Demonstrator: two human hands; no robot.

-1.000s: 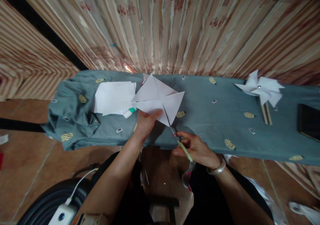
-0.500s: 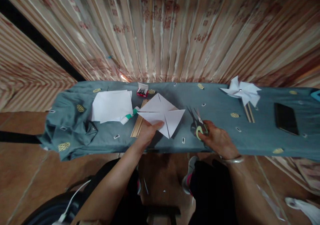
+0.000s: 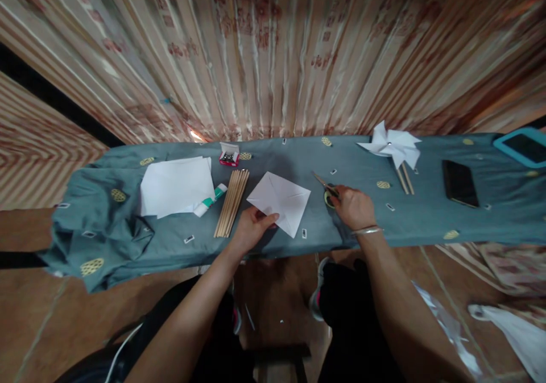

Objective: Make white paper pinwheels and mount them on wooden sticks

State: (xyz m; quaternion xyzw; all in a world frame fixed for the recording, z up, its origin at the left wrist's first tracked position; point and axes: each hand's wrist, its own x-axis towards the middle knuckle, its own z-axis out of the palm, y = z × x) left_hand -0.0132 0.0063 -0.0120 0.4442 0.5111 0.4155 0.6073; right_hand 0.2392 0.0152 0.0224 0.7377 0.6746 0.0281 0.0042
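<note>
The person's left hand [image 3: 251, 228] pinches the near corner of the cut paper square [image 3: 279, 201] lying on the table [image 3: 426, 224], while the right hand [image 3: 352, 207], just right of it, closes over the scissors [image 3: 326, 188] resting there, so folding the cut corners inward likely comes next.

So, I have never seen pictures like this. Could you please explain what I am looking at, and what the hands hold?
There is no machine: a person wears one camera on the head, looking down at their own two bare hands. The left hand grips the near corner of a white creased paper square. The right hand rests on green-handled scissors lying on the grey-blue patterned cloth that covers the table. Also there: a stack of white sheets, a bundle of wooden sticks, a green-capped glue stick, a finished white paper pinwheel and a black phone.
</note>
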